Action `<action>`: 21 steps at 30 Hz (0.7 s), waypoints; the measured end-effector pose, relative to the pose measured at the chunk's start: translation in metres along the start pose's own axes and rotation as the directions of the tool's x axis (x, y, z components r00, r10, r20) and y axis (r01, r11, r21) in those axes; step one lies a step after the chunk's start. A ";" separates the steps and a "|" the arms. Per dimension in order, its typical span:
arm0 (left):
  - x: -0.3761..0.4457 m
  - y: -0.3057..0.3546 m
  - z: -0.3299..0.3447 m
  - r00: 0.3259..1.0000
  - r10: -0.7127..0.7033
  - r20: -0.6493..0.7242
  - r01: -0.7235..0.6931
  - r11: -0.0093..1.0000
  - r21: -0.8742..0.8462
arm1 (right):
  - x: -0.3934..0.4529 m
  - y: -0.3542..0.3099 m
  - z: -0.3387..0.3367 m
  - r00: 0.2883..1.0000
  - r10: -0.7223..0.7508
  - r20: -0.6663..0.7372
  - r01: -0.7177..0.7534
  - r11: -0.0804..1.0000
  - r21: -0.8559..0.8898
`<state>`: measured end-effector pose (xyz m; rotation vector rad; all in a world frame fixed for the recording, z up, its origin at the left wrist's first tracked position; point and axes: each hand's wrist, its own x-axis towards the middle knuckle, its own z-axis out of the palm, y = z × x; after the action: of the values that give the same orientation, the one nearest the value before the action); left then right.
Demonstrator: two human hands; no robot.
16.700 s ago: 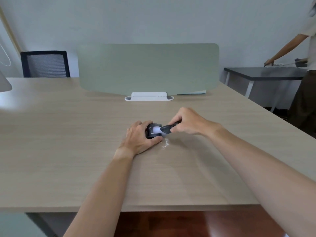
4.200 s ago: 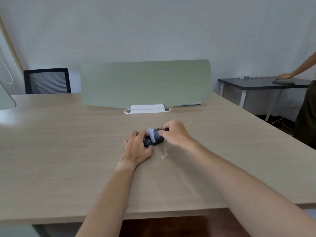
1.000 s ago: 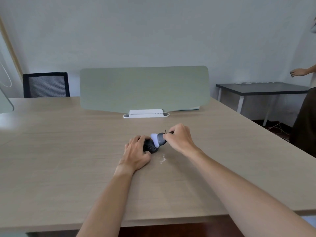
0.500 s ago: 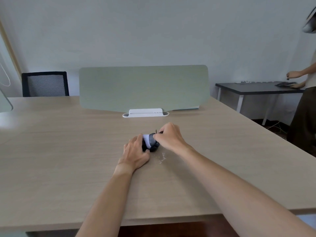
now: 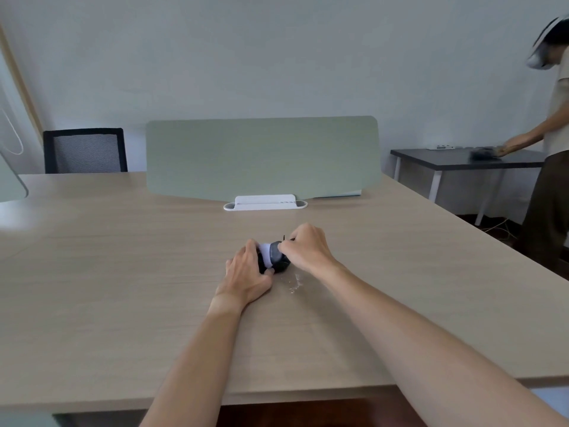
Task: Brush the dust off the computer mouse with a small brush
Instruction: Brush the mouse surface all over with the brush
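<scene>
Left hand around black mouse — right hand, brush atop.

You see black mouse, white-bristled brush, pale wood-grain table; sage-green divider at 12 o'clock.

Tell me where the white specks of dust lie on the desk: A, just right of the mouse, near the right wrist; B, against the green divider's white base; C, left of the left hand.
A: the white specks lie beside the mouse, below the right hand.
</scene>
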<state>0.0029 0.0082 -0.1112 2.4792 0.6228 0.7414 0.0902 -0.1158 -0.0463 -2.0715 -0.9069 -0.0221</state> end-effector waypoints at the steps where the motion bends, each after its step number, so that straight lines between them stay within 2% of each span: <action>1: 0.000 0.000 0.000 1.000 0.003 -0.001 -0.003 1.000 -0.004 | 0.000 0.001 -0.001 1.000 0.005 -0.004 -0.005 1.000 -0.020; 8: 0.003 -0.003 0.002 1.000 0.006 0.015 -0.007 1.000 0.020 | -0.002 0.010 -0.018 0.994 -0.046 -0.096 0.031 0.989 -0.145; 11: 0.003 -0.004 0.002 1.000 -0.019 0.016 0.019 1.000 0.000 | 0.000 0.012 -0.009 0.995 -0.099 -0.028 0.097 0.994 -0.056; 14: 0.001 -0.004 0.001 1.000 -0.023 0.014 0.024 1.000 -0.016 | 0.000 0.013 0.001 0.993 -0.113 0.021 0.115 0.992 -0.060; 21: 0.001 -0.003 0.001 1.000 -0.010 -0.003 0.010 1.000 -0.020 | 0.001 0.017 -0.015 0.993 -0.009 -0.115 -0.016 0.978 -0.210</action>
<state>0.0038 0.0111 -0.1136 2.4553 0.6252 0.7441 0.1052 -0.1325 -0.0482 -2.2417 -0.8601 -0.2440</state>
